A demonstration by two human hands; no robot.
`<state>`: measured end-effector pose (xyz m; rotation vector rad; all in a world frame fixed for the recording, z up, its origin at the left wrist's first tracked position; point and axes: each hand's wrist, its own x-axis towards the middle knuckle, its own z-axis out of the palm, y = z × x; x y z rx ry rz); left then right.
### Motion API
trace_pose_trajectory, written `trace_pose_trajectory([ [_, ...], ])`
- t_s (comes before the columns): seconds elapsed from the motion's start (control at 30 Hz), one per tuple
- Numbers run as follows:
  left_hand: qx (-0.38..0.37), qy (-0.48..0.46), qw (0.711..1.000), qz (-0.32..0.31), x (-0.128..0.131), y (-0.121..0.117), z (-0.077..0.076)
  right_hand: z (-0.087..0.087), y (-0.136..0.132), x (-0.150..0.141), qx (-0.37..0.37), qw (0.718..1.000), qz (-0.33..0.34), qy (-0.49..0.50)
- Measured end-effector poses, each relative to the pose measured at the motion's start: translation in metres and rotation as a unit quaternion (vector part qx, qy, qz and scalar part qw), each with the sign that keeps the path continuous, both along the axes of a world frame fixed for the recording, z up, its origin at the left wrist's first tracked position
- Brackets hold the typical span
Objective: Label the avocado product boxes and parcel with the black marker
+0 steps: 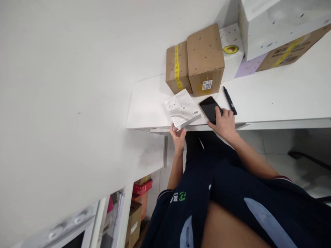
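Note:
My left hand (178,135) grips the near edge of a small white box with printed labels and barcodes (182,107), which is tilted over the front edge of the white desk (271,100). My right hand (224,121) is closed on a black smartphone (209,108), whose screen is dark and which lies just above the desk top. A black pen (230,100) lies on the desk just right of the phone.
Two brown cardboard boxes (204,58) stand at the back of the desk, one with yellow tape (177,67). A white box with an avocado picture (231,49) and larger boxes (279,27) sit further right. Shelves with boxes (139,196) stand low left.

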<state>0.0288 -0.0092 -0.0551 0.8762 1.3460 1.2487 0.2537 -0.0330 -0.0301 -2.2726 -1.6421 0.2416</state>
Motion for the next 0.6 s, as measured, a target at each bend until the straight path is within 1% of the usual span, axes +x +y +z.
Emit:
trace_pose_trajectory([
  [0.07, 0.0, -0.011, 1.0, 0.001, 0.0, 0.005, -0.004, 0.0, 0.0, 0.001, 0.02, 1.0, 0.021, 0.007],
  [0.13, -0.007, -0.039, 0.999, 0.004, 0.0, 0.01, -0.006, 0.002, 0.003, 0.0, 0.051, 0.996, 0.062, 0.036],
  [0.23, -0.019, -0.076, 0.997, 0.02, 0.003, 0.016, -0.005, 0.005, 0.014, -0.011, 0.082, 0.98, 0.134, 0.123],
  [0.3, -0.029, -0.087, 0.995, 0.037, 0.005, 0.018, -0.002, 0.007, 0.022, -0.023, 0.089, 0.967, 0.165, 0.174],
  [0.37, -0.046, -0.099, 0.993, 0.053, 0.005, 0.021, 0.002, 0.009, 0.028, -0.037, 0.101, 0.961, 0.172, 0.192],
  [0.43, -0.065, -0.111, 0.99, 0.064, 0.0, 0.024, 0.005, 0.01, 0.028, -0.049, 0.117, 0.961, 0.163, 0.192],
  [0.5, -0.082, -0.116, 0.988, 0.062, -0.01, 0.027, 0.009, 0.011, 0.024, -0.059, 0.124, 0.958, 0.163, 0.2],
  [0.6, -0.101, -0.111, 0.987, 0.052, -0.032, 0.03, 0.015, 0.015, 0.013, -0.07, 0.114, 0.947, 0.195, 0.228],
])
